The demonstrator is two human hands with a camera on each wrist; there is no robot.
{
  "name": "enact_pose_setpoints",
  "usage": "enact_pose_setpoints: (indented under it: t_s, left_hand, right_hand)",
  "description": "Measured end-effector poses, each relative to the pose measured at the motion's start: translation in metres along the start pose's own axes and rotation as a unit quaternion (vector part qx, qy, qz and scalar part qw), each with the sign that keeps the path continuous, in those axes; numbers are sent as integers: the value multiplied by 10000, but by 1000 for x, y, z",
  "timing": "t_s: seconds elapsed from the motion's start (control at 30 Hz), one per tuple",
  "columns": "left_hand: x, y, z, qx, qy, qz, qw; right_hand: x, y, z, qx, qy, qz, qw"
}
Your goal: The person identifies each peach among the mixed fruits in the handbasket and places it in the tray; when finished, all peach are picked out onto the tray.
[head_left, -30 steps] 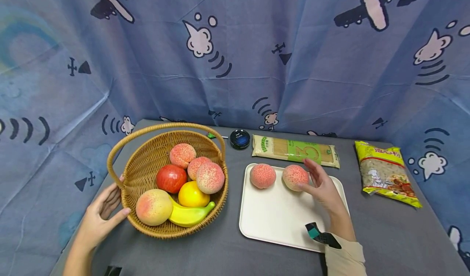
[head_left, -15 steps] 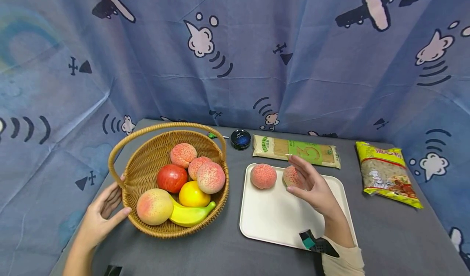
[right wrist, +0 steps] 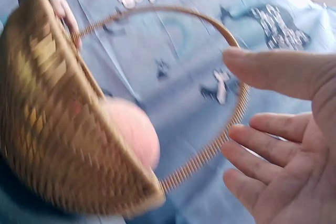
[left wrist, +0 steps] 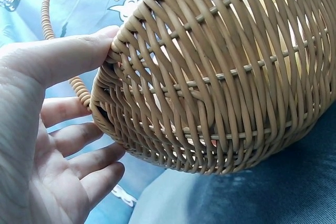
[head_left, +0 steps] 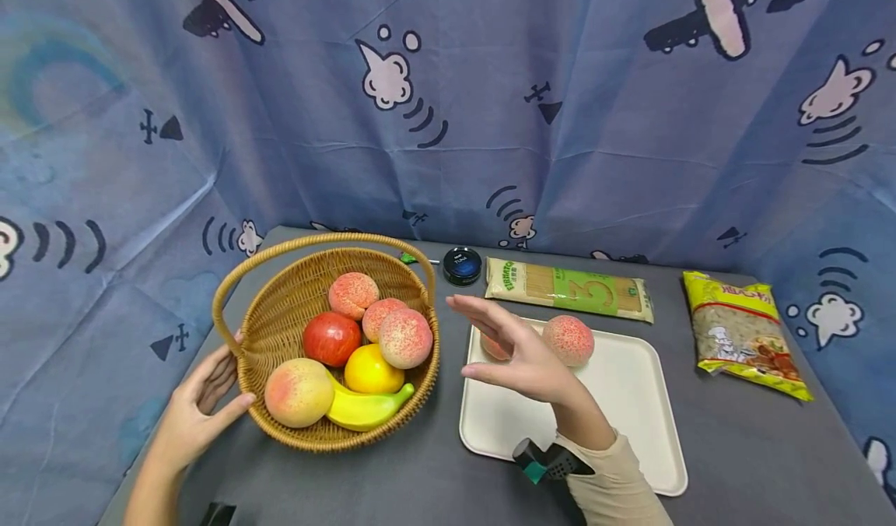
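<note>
Wicker basket (head_left: 273,316) on desk (head_left: 392,487), its wall seemingly corralling banana (head_left: 367,410), apple (head_left: 331,339) and peaches (head_left: 353,295) | left hand (head_left: 198,411) grips basket's left rim, presumably steadying it | right hand (head_left: 521,357) empty, fingers extended, right of basket | white tray (head_left: 623,401), right of basket, bears two more peaches (head_left: 568,340), its lip likely preventing rolling

Gray table (head_left: 399,483): basket (head_left: 280,320), tray (head_left: 644,413), packets (head_left: 745,331), tin (head_left: 462,266)

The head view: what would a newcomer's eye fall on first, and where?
The wicker basket of bright fruit stands out, left of centre, the left hand touching its left side. Right of it, the right hand partly hides a white tray bearing two peaches.
</note>
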State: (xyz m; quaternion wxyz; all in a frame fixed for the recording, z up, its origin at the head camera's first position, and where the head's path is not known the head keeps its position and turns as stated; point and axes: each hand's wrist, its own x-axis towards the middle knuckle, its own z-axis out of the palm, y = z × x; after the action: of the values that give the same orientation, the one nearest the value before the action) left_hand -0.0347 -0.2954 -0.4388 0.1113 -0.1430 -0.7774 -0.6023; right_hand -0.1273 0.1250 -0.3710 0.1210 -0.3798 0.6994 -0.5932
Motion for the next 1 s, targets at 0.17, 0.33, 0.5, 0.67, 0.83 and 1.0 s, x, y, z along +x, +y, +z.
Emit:
enact_pose_setpoints:
  t_s: [0.17,0.33,0.5,0.67,0.83,1.0]
  left_hand:
    - [0,0,-2,-25,-25,38,10000]
    - [0,0,-2,-38,-47,41,10000]
    - [0,-1,-2,43,-59,8,10000]
    - [0,-1,0,117,-9,-49,9999]
    - [0,1,0,29,4,-69,10000]
    - [1,3,1,68,45,-127,9999]
  right_hand:
    - [34,-12,24,-320,-365,-261,9985]
    - [69,-25,51,-1163,-704,-513,9894]
    - [101,-31,77,-1202,-1219,-449,9842]
    - [129,-23,95,-925,-1747,-114,9802]
    - [155,-13,108,-977,-2327,313,9671]
    - [173,-4,119,-1005,-2872,511,9512]
